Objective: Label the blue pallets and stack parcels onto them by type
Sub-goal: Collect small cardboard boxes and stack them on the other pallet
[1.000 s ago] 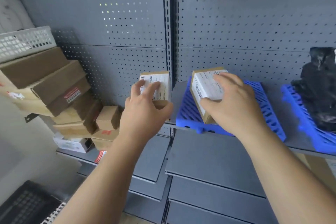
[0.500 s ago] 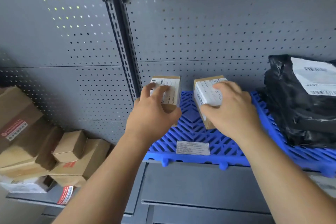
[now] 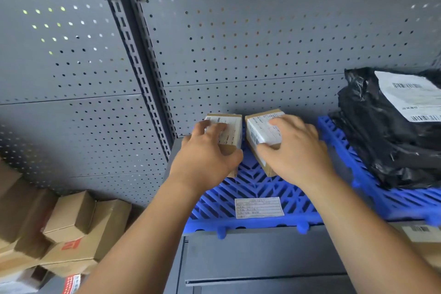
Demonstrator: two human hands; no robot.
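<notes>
The perforated back panel (image 3: 238, 43) is closing off the shelf (image 3: 176, 150) at 12 o'clock. The blue pallet (image 3: 262, 188) is lying on the shelf, with open lattice showing from the parcels to its 6 o'clock edge. A black bagged parcel (image 3: 386, 145) is occupying the neighbouring pallet (image 3: 410, 203) at 3 o'clock. The left hand (image 3: 205, 157) is gripping the left parcel (image 3: 232, 129) and the right hand (image 3: 296, 153) is gripping the right parcel (image 3: 259, 126), fingers curled over the tops. Both parcels are sitting side by side, nearly touching, at the pallet's 12 o'clock end. A paper label (image 3: 259, 207) is lying near the 6 o'clock edge.
</notes>
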